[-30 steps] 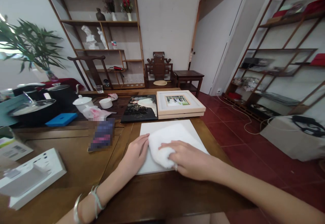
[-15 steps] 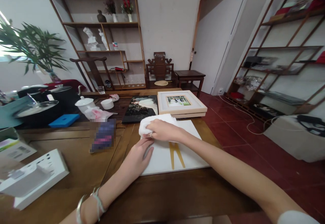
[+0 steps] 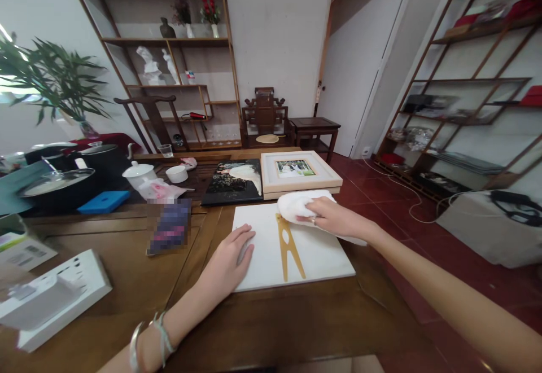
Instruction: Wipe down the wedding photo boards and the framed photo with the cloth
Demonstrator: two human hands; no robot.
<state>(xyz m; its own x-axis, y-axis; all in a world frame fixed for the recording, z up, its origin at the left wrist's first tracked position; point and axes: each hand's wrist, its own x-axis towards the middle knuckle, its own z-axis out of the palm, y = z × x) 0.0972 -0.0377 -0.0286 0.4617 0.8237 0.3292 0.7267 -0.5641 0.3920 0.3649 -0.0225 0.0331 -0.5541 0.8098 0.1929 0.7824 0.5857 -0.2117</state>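
A white flat panel [image 3: 262,260] lies on the wooden table in front of me, with a yellow A-shaped piece [image 3: 288,249] on its face. My left hand [image 3: 231,257] rests flat on the panel's left edge, fingers stretched out and holding nothing. Bunched in my right hand [image 3: 332,215] is a white cloth [image 3: 294,206], pressed against the panel's upper right part. The cloth and hand hide that corner, and some cloth hangs past the right edge.
Beyond the panel lie a dark photo panel [image 3: 232,181] and a light wooden picture frame [image 3: 300,172]. A white power strip [image 3: 68,299], a blue box [image 3: 104,202], a black pan [image 3: 59,187] and a white lidded bowl [image 3: 139,174] stand on the left of the table [image 3: 144,282].
My right hand has moved the cloth rightward across the panel, uncovering its upper left part and the top of the yellow piece. My left hand stays at the left edge.
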